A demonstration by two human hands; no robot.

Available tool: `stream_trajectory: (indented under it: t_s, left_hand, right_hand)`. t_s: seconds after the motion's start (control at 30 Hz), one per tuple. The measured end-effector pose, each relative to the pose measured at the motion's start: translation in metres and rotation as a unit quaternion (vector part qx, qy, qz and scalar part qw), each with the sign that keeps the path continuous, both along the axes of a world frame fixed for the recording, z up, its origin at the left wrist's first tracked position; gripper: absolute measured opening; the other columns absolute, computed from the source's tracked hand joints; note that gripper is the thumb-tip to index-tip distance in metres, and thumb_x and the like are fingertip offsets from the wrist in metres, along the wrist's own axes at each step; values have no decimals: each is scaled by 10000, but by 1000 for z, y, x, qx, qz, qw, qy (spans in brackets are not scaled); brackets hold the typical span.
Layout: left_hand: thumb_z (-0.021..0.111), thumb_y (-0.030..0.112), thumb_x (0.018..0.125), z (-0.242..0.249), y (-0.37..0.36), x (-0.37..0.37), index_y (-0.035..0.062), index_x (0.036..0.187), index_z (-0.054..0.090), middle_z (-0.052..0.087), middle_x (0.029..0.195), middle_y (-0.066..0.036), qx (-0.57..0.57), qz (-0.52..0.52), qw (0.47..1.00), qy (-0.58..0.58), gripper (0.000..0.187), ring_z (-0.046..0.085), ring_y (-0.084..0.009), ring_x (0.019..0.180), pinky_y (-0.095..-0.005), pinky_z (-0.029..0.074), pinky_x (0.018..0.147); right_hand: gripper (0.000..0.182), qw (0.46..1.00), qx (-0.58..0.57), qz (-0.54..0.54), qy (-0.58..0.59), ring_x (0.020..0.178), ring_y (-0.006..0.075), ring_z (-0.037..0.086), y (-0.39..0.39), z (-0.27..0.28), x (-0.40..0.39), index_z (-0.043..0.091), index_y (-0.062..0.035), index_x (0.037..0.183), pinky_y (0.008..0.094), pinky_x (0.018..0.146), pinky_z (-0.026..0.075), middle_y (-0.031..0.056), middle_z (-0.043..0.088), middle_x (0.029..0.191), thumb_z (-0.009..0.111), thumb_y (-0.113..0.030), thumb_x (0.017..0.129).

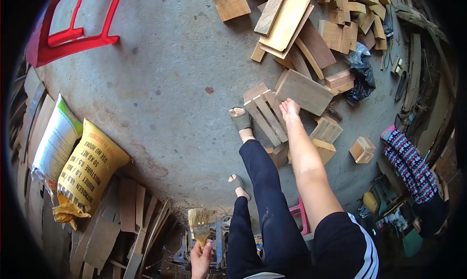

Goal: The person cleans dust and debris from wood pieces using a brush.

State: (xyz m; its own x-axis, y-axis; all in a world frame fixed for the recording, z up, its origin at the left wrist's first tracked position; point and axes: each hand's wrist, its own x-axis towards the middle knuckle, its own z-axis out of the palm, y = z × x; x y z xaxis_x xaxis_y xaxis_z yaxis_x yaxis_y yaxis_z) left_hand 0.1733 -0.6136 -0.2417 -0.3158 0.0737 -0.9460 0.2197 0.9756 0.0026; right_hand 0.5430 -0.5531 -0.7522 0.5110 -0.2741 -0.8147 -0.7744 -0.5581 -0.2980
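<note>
My left hand (201, 260), low in the view, is closed around the handle of a paintbrush (199, 219). The brush has wide pale bristles that point away from me. My right arm reaches forward, and my right hand (290, 110) is closed at the near edge of a flat grey-brown wooden board (305, 92). Some of its fingers are hard to make out against the wood. Beside that hand, a slatted wooden piece (265, 114) lies on the floor near my foot. Small wooden blocks (326, 129) sit just right of my forearm.
Planks (287, 19) and a heap of wood blocks (367, 11) lie ahead. A black plastic bag (362, 79) is at right, near another person's patterned sleeve or trouser leg (411, 162). Left are a red plastic chair (80, 33), a yellow sack (90, 162) and a white sack (56, 138).
</note>
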Motion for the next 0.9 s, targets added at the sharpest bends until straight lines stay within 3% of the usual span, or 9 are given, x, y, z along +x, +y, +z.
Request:
stream_trajectory:
  t_s: [0.1, 0.17, 0.27, 0.47, 0.57, 0.63, 0.73, 0.83, 0.9]
  left_hand:
    - [603, 271, 978, -8, 28, 4, 133, 918, 580, 408, 558, 76, -61, 34, 998, -3, 153, 331, -33, 426, -227, 257, 395]
    - [604, 263, 979, -13, 47, 12, 126, 971, 586, 390, 556, 84, -74, 60, 995, 11, 138, 326, -31, 425, -229, 246, 392]
    - [607, 277, 982, -23, 72, 14, 132, 1028, 592, 400, 561, 91, -50, 54, 997, 9, 153, 336, -23, 419, -207, 241, 379]
    - [604, 259, 986, -52, 89, 27, 136, 1030, 590, 422, 588, 89, -18, 90, 996, 9, 131, 329, -17, 428, -193, 235, 386]
    - [595, 265, 992, -69, 89, 30, 138, 1000, 586, 421, 592, 85, -36, 90, 995, -8, 128, 340, -18, 440, -189, 244, 392]
    - [586, 261, 996, -74, 83, 26, 137, 1032, 596, 421, 603, 83, -96, 66, 993, -20, 130, 351, -18, 450, -188, 251, 399]
    - [590, 267, 993, -68, 70, 18, 138, 1042, 600, 420, 606, 84, -81, 54, 995, -37, 138, 358, -24, 464, -194, 263, 407]
    - [604, 265, 986, -50, 70, 13, 132, 1040, 600, 423, 604, 85, -67, 93, 992, -53, 143, 362, -27, 475, -204, 271, 413]
    - [612, 249, 981, -39, 62, 2, 120, 1107, 607, 428, 606, 85, -75, 86, 993, -32, 181, 365, -26, 477, -206, 272, 416]
  right_hand:
    - [180, 998, -7, 50, -32, 876, 283, 651, 18, -6, 1, 647, -35, 1064, 394, 810, 536, 124, 667, 987, 570, -139, 939]
    - [162, 880, -106, 399, -235, 828, 299, 638, 48, 5, 0, 669, -81, 1032, 421, 785, 516, 121, 663, 922, 585, -172, 927]
    - [312, 756, -85, 519, -391, 1098, 351, 556, 96, 10, 22, 605, -123, 1155, 460, 929, 435, 142, 592, 1163, 653, -155, 848]
    - [651, 619, -99, 682, -376, 1324, 343, 408, 170, -2, 80, 429, -111, 1428, 444, 1110, 340, 132, 464, 1386, 684, -206, 837]
    - [515, 642, -144, 725, -205, 1240, 373, 522, 210, -6, 96, 480, -83, 1359, 494, 1023, 451, 186, 526, 1332, 582, -153, 858]
    - [256, 582, -133, 763, -248, 1029, 424, 650, 212, -10, 109, 599, -50, 1100, 515, 884, 536, 209, 665, 1104, 539, -144, 869]
    - [219, 489, -98, 815, -296, 874, 404, 692, 193, 7, 126, 607, -47, 1025, 491, 756, 572, 195, 707, 919, 629, -207, 877]
    - [238, 467, -66, 816, -333, 830, 397, 687, 142, 44, 128, 589, -42, 1024, 497, 726, 564, 185, 698, 979, 677, -183, 853]
    - [382, 488, -2, 799, -352, 911, 365, 685, 105, 87, 116, 589, -43, 1180, 450, 778, 564, 165, 691, 1067, 698, -132, 825]
